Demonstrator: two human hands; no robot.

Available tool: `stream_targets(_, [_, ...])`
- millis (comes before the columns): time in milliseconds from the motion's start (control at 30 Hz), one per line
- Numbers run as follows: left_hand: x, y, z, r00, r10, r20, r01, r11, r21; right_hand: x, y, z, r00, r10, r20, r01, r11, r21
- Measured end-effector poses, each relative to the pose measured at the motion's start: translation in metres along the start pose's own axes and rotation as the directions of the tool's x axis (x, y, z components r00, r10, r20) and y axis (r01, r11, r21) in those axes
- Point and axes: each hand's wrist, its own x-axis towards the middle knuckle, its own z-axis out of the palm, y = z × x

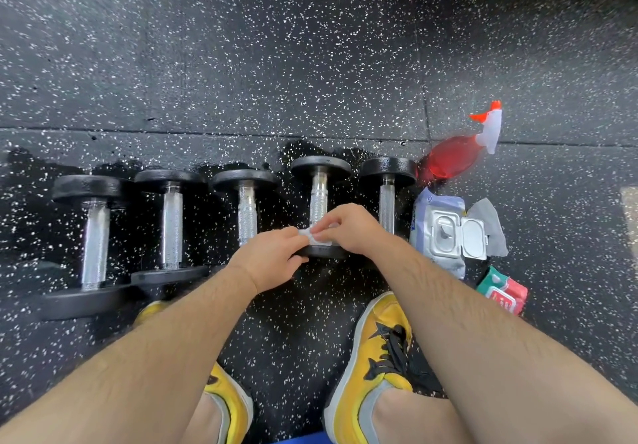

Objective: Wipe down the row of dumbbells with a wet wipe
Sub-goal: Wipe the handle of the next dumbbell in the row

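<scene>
While both forearms are reaching down toward the floor, the left hand [272, 257] and the right hand [348, 228] are meeting just above the near end of the fourth dumbbell [319, 198] from the left, pinching a small white wet wipe [312, 235] between them. Fingers and thumbs of both hands are curling narrowly onto the wipe, which is looking bunched; whether it is touching the dumbbell's near head I cannot tell. The dumbbells [247, 216] are lying in a row of five, side by side, with black round heads and knurled chrome handles pointing away from the person. They are resting on speckled black rubber flooring [276, 64] that is showing darker, wet-looking patches around them. Just beside the rightmost dumbbell [387, 205] a wipes pack [436, 236] is lying with its flip lid open, a loose grey sheet [490, 226] sticking out behind it. A red spray bottle [452, 157] is lying on its side beyond the pack. A red-and-green packet [504, 291] is sitting nearer the person. Yellow sneakers [376, 357] are planted below the arms.
</scene>
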Motion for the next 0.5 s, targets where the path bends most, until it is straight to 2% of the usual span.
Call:
stream_targets(67, [0.001, 0.0, 0.001, 1.0, 0.001, -0.001, -0.001, 1.0, 0.003, 0.001, 0.001, -0.001, 1.0, 0.006, -0.03, -0.006, 1.0, 0.006])
stream_targets(167, [0.001, -0.001, 0.003, 1.0, 0.01, -0.008, -0.011, 1.0, -0.013, 0.001, -0.007, 0.008, 0.998, -0.06, -0.005, 0.059, 0.991, -0.119])
stream_targets(233, [0.0, -0.002, 0.003, 1.0, 0.007, -0.009, -0.008, 1.0, -0.02, 0.005, -0.009, 0.01, 0.997, -0.078, -0.016, 0.076, 0.988, -0.138])
stream_targets(367, [0.001, -0.001, 0.004, 1.0, 0.013, -0.028, -0.013, 1.0, 0.003, 0.023, -0.014, 0.006, 0.963, 0.001, -0.27, -0.007, 1.0, -0.022])
stream_targets(500, [0.003, -0.002, 0.005, 0.999, 0.015, -0.03, -0.015, 1.0, 0.002, 0.039, -0.02, 0.016, 0.915, 0.066, -0.398, -0.017, 0.992, 0.124])
